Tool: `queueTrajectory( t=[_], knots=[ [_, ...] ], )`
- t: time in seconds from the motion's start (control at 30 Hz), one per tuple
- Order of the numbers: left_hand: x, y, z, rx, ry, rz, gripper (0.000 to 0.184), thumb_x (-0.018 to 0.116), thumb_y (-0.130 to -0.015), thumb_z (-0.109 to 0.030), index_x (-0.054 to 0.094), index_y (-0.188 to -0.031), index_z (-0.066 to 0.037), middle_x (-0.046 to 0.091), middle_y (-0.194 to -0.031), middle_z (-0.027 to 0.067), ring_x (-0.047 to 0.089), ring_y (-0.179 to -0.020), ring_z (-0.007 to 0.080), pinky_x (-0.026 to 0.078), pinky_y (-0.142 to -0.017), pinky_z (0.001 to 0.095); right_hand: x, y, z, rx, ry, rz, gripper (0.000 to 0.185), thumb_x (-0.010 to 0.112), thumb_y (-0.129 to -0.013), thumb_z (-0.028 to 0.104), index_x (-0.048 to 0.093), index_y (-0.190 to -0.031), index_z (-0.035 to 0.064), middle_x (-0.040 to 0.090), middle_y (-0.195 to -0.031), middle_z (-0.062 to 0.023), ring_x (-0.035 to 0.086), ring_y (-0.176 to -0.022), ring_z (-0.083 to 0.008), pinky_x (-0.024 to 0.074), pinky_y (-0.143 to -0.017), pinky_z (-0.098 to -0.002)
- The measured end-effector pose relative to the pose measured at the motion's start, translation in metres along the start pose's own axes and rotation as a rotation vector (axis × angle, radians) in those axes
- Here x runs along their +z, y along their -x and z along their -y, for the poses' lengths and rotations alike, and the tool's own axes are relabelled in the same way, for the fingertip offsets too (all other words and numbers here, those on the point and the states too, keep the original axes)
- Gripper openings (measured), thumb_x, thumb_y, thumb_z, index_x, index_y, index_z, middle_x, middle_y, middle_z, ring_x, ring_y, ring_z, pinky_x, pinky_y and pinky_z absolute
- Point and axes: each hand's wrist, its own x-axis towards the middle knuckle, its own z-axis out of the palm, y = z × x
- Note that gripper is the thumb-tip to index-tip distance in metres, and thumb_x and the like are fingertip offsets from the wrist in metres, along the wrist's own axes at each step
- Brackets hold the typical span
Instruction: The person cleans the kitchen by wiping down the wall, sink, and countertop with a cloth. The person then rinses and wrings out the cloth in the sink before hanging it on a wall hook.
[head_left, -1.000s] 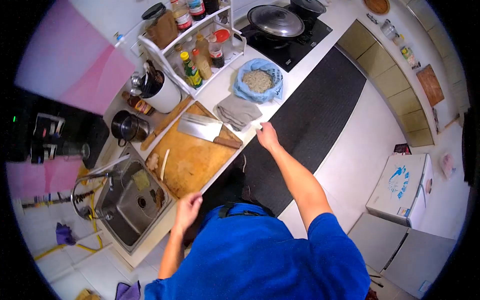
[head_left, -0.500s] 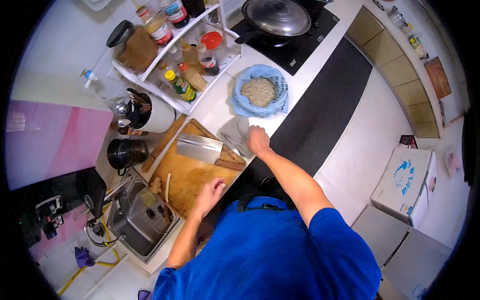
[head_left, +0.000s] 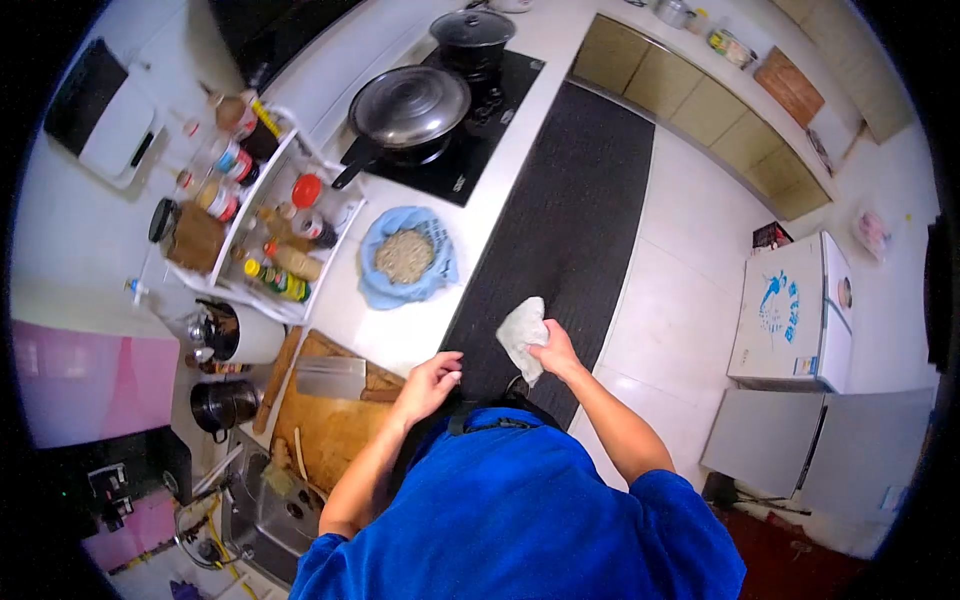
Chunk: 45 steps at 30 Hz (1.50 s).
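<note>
A grey cloth (head_left: 522, 338) hangs from my right hand (head_left: 555, 350), over the dark floor mat and off the counter. My left hand (head_left: 430, 385) is near the counter edge by the cutting board, its fingers loosely curled, and whether they hold anything is hidden. On the wooden cutting board (head_left: 312, 430) lies a cleaver (head_left: 330, 378), with a pale strip (head_left: 300, 452) further down the board. Behind the board, a blue plastic bag (head_left: 376, 282) stands open on the counter with pale grains or shreds inside.
A lidded pan (head_left: 410, 105) and a lidded pot (head_left: 472, 30) stand on the black cooktop (head_left: 455, 170). Bottles fill a white rack (head_left: 240, 225). The metal sink (head_left: 265, 505) is at lower left. A white box (head_left: 785, 315) stands at right.
My right hand has lifted the cloth off the counter and moved it right, over the mat. My left hand has moved near the counter edge. The view has turned.
</note>
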Motion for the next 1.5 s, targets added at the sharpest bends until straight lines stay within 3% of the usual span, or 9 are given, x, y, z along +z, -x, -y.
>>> queueTrajectory(
  t=[0.13, 0.2, 0.27, 0.3, 0.47, 0.6, 0.93, 1.23, 1.5],
  knots=[
    [0.066, -0.054, -0.072, 0.237, -0.181, 0.155, 0.068, 0.069, -0.093, -0.014, 0.038, -0.153, -0.008, 0.053, -0.141, 0.0211, 0.064, -0.113, 0.0285, 0.057, -0.088, 0.0355, -0.042, 0.014, 0.016, 0.048, -0.444, -0.089, 0.049, 0.078, -0.084, 0.013, 0.057, -0.125, -0.0030, 0.068, -0.112, -0.0121, 0.066, -0.102, -0.0202, 0.0527, -0.092, -0.0355],
    [0.094, -0.077, -0.097, 0.284, -0.252, 0.230, 0.081, 0.074, -0.089, -0.018, 0.030, -0.154, -0.002, 0.042, -0.150, 0.0258, 0.049, -0.135, 0.0381, 0.043, -0.112, 0.0422, -0.060, 0.026, 0.042, 0.022, -0.575, -0.063, 0.048, 0.075, -0.086, 0.013, 0.056, -0.127, -0.0028, 0.067, -0.114, -0.0124, 0.065, -0.105, -0.0196, 0.0517, -0.093, -0.0350],
    [0.123, -0.093, -0.098, 0.304, -0.270, 0.129, 0.082, 0.075, -0.088, -0.017, 0.029, -0.154, 0.000, 0.042, -0.151, 0.0265, 0.045, -0.139, 0.0391, 0.035, -0.118, 0.0428, -0.069, 0.032, 0.038, -0.098, -0.745, -0.045, 0.048, 0.068, -0.092, 0.011, 0.053, -0.135, -0.0024, 0.063, -0.125, -0.0117, 0.060, -0.115, -0.0186, 0.0486, -0.099, -0.0346],
    [0.135, -0.101, -0.099, 0.361, -0.317, 0.028, 0.082, 0.077, -0.087, -0.015, 0.032, -0.153, -0.003, 0.052, -0.141, 0.0241, 0.053, -0.130, 0.0296, 0.043, -0.111, 0.0390, -0.078, 0.034, 0.032, -0.123, -0.827, -0.011, 0.049, 0.066, -0.092, 0.009, 0.051, -0.138, -0.0024, 0.062, -0.127, -0.0107, 0.059, -0.116, -0.0180, 0.0482, -0.100, -0.0347],
    [0.168, -0.126, -0.116, 0.298, -0.085, 0.098, 0.066, 0.078, -0.083, -0.007, 0.048, -0.141, -0.002, 0.061, -0.132, 0.0229, 0.060, -0.123, 0.0350, 0.048, -0.106, 0.0400, -0.129, 0.053, 0.012, -0.169, -1.038, 0.092, 0.053, 0.062, -0.093, 0.003, 0.047, -0.143, -0.0026, 0.062, -0.129, -0.0087, 0.059, -0.118, -0.0160, 0.0479, -0.101, -0.0338],
    [0.184, -0.147, -0.135, 0.379, -0.341, 0.067, 0.055, 0.078, -0.077, -0.003, 0.059, -0.129, -0.001, 0.065, -0.119, 0.0197, 0.064, -0.113, 0.0346, 0.052, -0.097, 0.0395, -0.145, 0.049, -0.010, -0.171, -0.822, -0.060, 0.051, 0.065, -0.090, -0.002, 0.052, -0.139, -0.0032, 0.066, -0.122, -0.0083, 0.062, -0.111, -0.0146, 0.0497, -0.098, -0.0317],
    [0.210, -0.260, -0.174, 0.492, -0.422, 0.303, 0.029, 0.071, -0.090, -0.016, 0.066, -0.113, 0.000, 0.065, -0.101, 0.0187, 0.065, -0.097, 0.0390, 0.053, -0.084, 0.0422, -0.191, -0.024, -0.049, 0.066, -0.985, -0.245, 0.037, 0.068, -0.096, 0.014, 0.058, -0.128, -0.0020, 0.068, -0.113, -0.0069, 0.063, -0.103, -0.0143, 0.0508, -0.094, -0.0320],
    [0.175, -0.410, -0.208, 0.503, -0.383, 0.337, 0.035, 0.065, -0.096, -0.023, 0.063, -0.122, -0.001, 0.066, -0.109, 0.0208, 0.065, -0.102, 0.0409, 0.053, -0.088, 0.0446, -0.258, -0.171, -0.032, 0.086, -1.020, -0.282, 0.033, 0.063, -0.099, 0.009, 0.058, -0.130, -0.0017, 0.067, -0.119, -0.0078, 0.063, -0.106, -0.0148, 0.0504, -0.097, -0.0332],
    [0.154, -0.513, -0.263, 0.460, -0.308, 0.393, 0.053, 0.073, -0.085, -0.007, 0.056, -0.134, -0.001, 0.063, -0.112, 0.0199, 0.065, -0.102, 0.0352, 0.053, -0.089, 0.0389, -0.322, -0.272, -0.011, 0.088, -1.132, -0.302, 0.035, 0.068, -0.096, 0.013, 0.060, -0.126, -0.0020, 0.068, -0.115, -0.0074, 0.064, -0.104, -0.0161, 0.0511, -0.093, -0.0325]
  ],
)
